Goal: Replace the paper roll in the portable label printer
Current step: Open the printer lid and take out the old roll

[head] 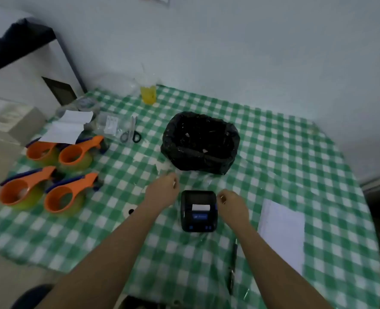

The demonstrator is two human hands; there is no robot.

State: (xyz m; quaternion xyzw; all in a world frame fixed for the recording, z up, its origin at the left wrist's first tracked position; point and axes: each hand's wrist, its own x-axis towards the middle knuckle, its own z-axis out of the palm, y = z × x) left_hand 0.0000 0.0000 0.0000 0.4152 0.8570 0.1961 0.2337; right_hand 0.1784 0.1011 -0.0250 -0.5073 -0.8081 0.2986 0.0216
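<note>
The small black label printer (198, 211) sits on the green checked tablecloth (273, 166), lid closed, a white strip of paper showing at its slot. My left hand (164, 191) hovers just left of the printer with fingers curled in; nothing shows in it. Just right of the printer, my right hand (231, 204) is also curled, not touching it. A white paper roll (129, 211) with a dark core lies on the cloth left of my left forearm, partly hidden by it.
A bin lined with a black bag (200, 142) stands behind the printer. Several orange tape dispensers (50, 175) crowd the left side. Scissors (131, 132) and a yellow drink cup (148, 93) are farther back. White paper sheets (282, 230) and a pen (233, 264) lie at the right.
</note>
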